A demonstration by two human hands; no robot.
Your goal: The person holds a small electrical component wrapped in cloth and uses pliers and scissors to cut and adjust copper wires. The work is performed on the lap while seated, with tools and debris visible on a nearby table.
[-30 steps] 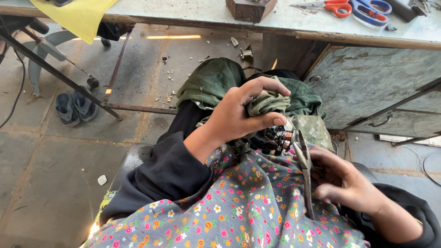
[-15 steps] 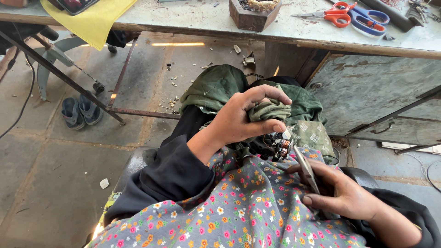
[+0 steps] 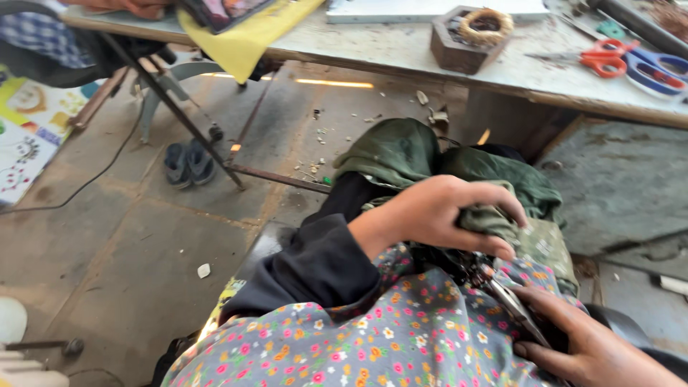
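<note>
Left hand: your left hand (image 3: pixel 437 215) was clenched on a bunched fold of olive-green cloth (image 3: pixel 502 190), fingers curled over the top of it and thumb pressed along the underside.
Green cloth: it lay heaped over your lap, spilling forward toward the workbench, with the gripped fold raised just above the flowered fabric.
Right hand: your right hand (image 3: pixel 588 344) sat low at the right, fingers closed around a dark metal tool (image 3: pixel 512 304) that looked like shears; the handles were hidden under your palm, so you could not tell from this view how firmly it was held.
Tool: its blade end pointed up and left, reaching just under the left thumb, touching or nearly touching the dark tangle (image 3: pixel 466 265) beneath the green fold.
Flowered fabric: the grey cloth with small pink, yellow and white flowers (image 3: pixel 373 337) covered your lap, below both hands.
Sleeve: your dark sleeve (image 3: pixel 315 265) ran down from the left wrist.
Workbench: the bench (image 3: pixel 401 50) stood ahead, bearing a wooden block with a ring of cord (image 3: pixel 469 32), red-handled scissors (image 3: pixel 598 61) and blue-handled scissors (image 3: pixel 656 72).
Floor: a pair of blue sandals (image 3: pixel 188 163) lay well apart on the left.
</note>
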